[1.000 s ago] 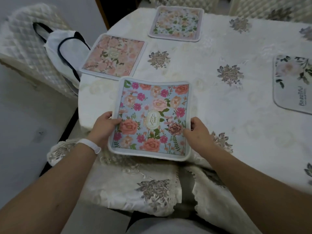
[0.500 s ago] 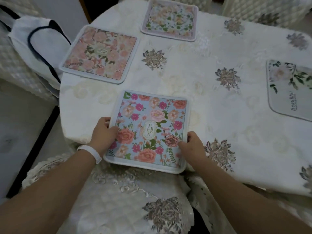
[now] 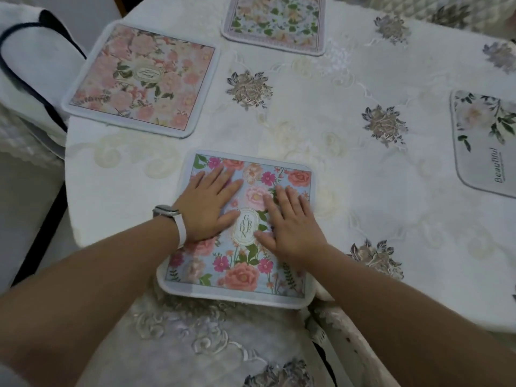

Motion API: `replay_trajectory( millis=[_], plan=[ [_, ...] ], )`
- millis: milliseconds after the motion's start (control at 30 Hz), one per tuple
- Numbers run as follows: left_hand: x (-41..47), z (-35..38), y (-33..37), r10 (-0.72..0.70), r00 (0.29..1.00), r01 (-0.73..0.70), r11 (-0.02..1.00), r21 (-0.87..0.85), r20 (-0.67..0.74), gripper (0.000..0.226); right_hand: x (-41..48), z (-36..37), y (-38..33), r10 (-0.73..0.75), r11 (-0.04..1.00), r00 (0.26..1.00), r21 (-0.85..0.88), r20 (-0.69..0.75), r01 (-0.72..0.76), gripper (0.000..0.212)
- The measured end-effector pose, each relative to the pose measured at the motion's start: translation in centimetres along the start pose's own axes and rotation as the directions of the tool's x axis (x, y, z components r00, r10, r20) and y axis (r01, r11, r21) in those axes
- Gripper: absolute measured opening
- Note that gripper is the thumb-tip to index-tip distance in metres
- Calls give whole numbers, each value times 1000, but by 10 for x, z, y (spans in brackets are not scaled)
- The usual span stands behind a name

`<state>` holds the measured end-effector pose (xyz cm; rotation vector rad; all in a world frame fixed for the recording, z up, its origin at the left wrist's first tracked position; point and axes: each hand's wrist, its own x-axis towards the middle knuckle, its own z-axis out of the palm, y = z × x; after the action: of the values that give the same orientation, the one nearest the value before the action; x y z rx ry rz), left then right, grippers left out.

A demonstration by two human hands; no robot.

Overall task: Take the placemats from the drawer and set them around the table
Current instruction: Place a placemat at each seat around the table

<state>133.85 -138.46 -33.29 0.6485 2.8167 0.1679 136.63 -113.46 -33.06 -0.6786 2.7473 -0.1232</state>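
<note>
The blue floral placemat (image 3: 243, 277) lies flat on the white embroidered tablecloth (image 3: 391, 205), at the near edge of the table, with its near border reaching the rim, where the cloth falls away. Both hands rest on top of it, palms down. The left hand (image 3: 208, 203) lies on the placemat's left half, fingers straight and close together, pointing up and to the right, and it grips nothing. The right hand (image 3: 290, 222) lies on the right half, fingers straight and slightly spread, also flat and holding nothing. Between the two hands shows the placemat's oval label with its letters. A white wristband (image 3: 170, 219) sits on the left wrist, just left of the placemat's edge. Beyond the blue placemat and to its left lies a pink floral placemat (image 3: 139, 79), apart from it. Straight beyond it, at the far side, lies a pale floral placemat (image 3: 275, 20), cut off by the frame. Well to the right of the blue placemat lies a white placemat with green leaves (image 3: 485, 141). Far left of it sits a white bag with dark straps (image 3: 30, 65).
</note>
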Motion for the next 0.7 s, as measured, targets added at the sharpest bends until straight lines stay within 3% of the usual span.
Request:
replay_trajectory(
  millis=[133,267,433,700],
  plan=[
    [37,-11,-22,153,986,-157,986,58,61,76,45,-12,11,-167,979,986,-111,20,168,96],
    [50,-10,-25,162,987,-162,986,43,11,90,77,-24,21,-256,958,966,-130,23,257,98],
    [53,-7,-23,86,994,-85,996,15,-69,89,86,-28,25,-258,964,966,-63,-9,257,95],
    [55,0,-15,-248,955,240,968,-71,-162,81,84,-25,32,-74,997,994,2,-81,75,88]
  ],
)
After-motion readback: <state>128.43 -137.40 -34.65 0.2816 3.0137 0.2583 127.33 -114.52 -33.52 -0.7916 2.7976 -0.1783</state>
